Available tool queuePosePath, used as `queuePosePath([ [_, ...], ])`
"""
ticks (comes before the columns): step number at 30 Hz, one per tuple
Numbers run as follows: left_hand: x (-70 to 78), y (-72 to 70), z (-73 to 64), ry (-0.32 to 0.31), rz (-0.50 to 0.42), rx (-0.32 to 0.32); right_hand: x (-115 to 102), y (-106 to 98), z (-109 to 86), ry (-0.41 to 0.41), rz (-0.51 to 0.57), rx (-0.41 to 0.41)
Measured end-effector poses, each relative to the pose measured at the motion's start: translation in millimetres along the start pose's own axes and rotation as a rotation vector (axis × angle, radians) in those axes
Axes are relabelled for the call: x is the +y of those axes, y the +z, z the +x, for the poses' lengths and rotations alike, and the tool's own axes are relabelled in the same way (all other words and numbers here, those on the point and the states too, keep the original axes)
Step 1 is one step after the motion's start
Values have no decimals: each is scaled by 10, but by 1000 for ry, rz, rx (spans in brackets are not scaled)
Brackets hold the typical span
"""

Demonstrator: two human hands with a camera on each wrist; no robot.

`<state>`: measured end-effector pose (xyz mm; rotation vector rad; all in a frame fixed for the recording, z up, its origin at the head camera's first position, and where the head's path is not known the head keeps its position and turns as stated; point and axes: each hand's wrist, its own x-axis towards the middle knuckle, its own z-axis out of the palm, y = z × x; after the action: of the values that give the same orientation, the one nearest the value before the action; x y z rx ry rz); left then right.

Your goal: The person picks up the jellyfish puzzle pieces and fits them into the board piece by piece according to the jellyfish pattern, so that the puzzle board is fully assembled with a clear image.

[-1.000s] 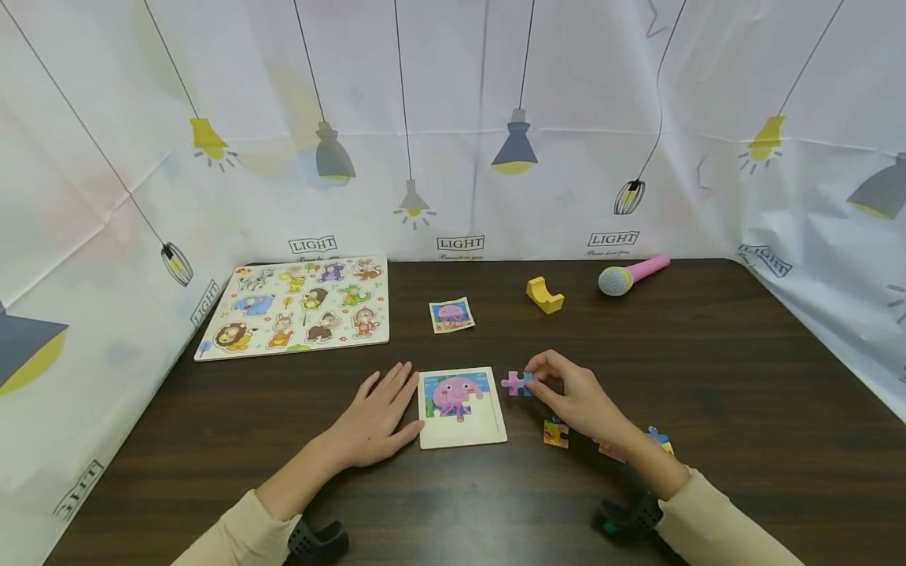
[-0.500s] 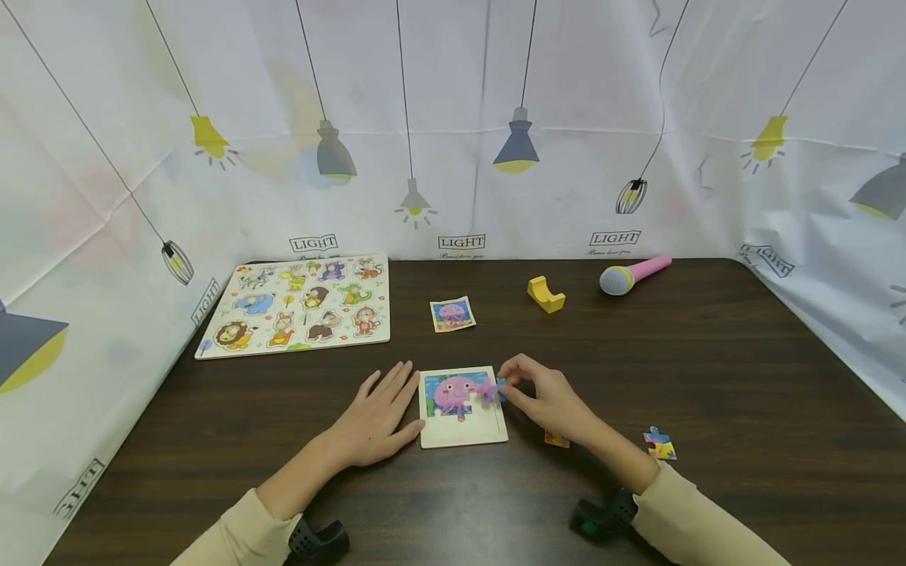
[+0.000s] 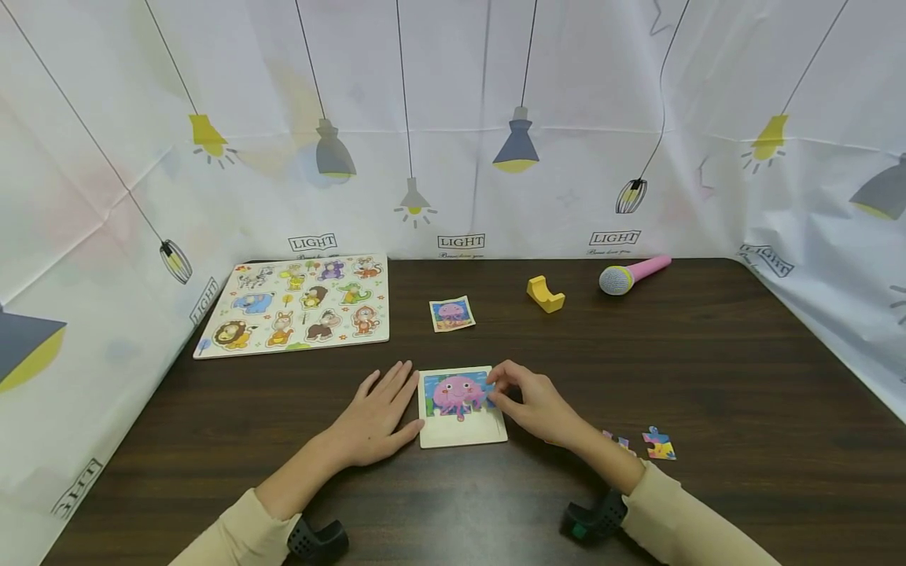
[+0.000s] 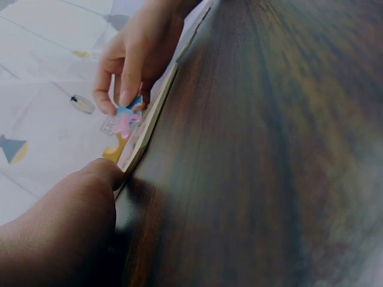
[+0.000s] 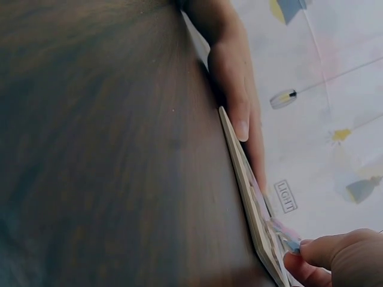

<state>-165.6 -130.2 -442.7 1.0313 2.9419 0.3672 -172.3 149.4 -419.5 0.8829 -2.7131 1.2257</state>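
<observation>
A small wooden jigsaw board (image 3: 463,435) with a pink octopus picture lies on the dark table, its upper part filled with pieces and its lower part bare wood. My right hand (image 3: 535,405) pinches a pink and blue jigsaw piece (image 4: 127,121) between thumb and fingers at the board's right side. In the left wrist view this piece is tilted over the board. Flat on the table, my left hand (image 3: 375,424) rests with straight fingers, its thumb against the board's left edge. One loose piece (image 3: 660,444) lies beyond my right forearm; another piece (image 3: 623,442) is partly covered by it.
A small octopus picture card (image 3: 451,314) lies behind the board. Farther back are a yellow curved block (image 3: 545,295) and a pink toy microphone (image 3: 635,275). An animal puzzle board (image 3: 293,306) sits at the back left, near the printed curtain (image 3: 453,102).
My right hand has moved left with the jigsaw piece, from beside the board to over its right part. My left hand stays where it was. The forearm now hides a yellow piece seen earlier.
</observation>
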Motion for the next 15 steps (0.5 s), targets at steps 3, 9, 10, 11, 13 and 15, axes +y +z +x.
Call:
queuePosePath([
  [3,0,1,0,0,4,1,-2,16,5,6,-27,2],
  [9,-3,2,-1,1,5,1,7,43,10,4,-66,28],
  [10,-4,3,-1,1,5,1,9,45,10,5,-70,30],
  [11,-5,4,-1,2,6,1,9,46,11,5,-74,33],
  [13,-7,5,-1,3,7,1,8,48,12,11,-79,33],
  [15,-8,7,0,5,8,2,8,48,12,19,-82,33],
])
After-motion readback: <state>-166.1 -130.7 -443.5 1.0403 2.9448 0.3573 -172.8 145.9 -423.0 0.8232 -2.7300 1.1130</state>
